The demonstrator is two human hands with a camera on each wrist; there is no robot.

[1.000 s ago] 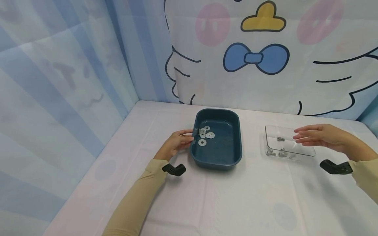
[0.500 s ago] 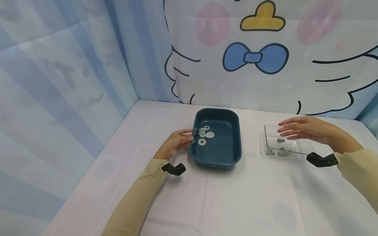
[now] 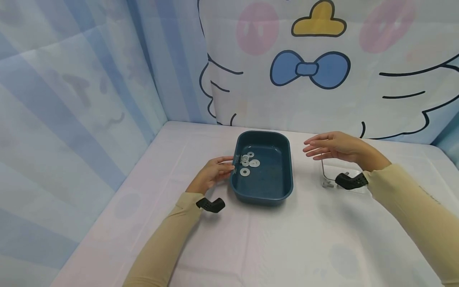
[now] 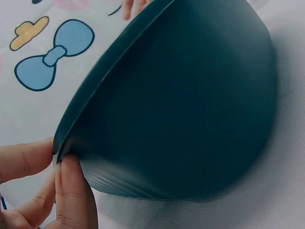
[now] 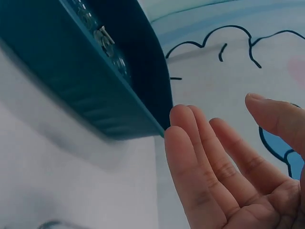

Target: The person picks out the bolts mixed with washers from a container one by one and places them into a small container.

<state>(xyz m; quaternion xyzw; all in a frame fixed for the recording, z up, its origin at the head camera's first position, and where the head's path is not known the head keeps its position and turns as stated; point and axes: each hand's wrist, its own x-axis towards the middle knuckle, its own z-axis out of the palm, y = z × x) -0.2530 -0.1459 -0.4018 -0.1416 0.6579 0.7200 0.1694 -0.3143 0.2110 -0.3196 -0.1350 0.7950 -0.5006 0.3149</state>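
A dark teal plastic bin (image 3: 273, 177) stands on the table with several pale flat washers (image 3: 245, 172) lying toward its left side. The left hand (image 3: 210, 175) pinches the bin's left rim; the left wrist view shows thumb and fingers on either side of that edge. Right of the bin, the right hand (image 3: 333, 147) hovers above the table with fingers extended and nothing in them. In the right wrist view its fingertips appear near the bin wall (image 5: 90, 90), apart in the head view. Beneath the right forearm sits a clear shallow box (image 3: 333, 169), partly hidden, with small metal screws (image 3: 327, 183).
A white cloth covers the table (image 3: 287, 247). Behind hangs a printed curtain (image 3: 358, 107) with a blue bow, and a blue-striped curtain (image 3: 71, 119) runs along the left. Black wrist cameras (image 3: 211, 205) project from both sleeves.
The right hand has travelled left, from over the clear box's right side to between that box and the bin. The left hand and bin have stayed put.
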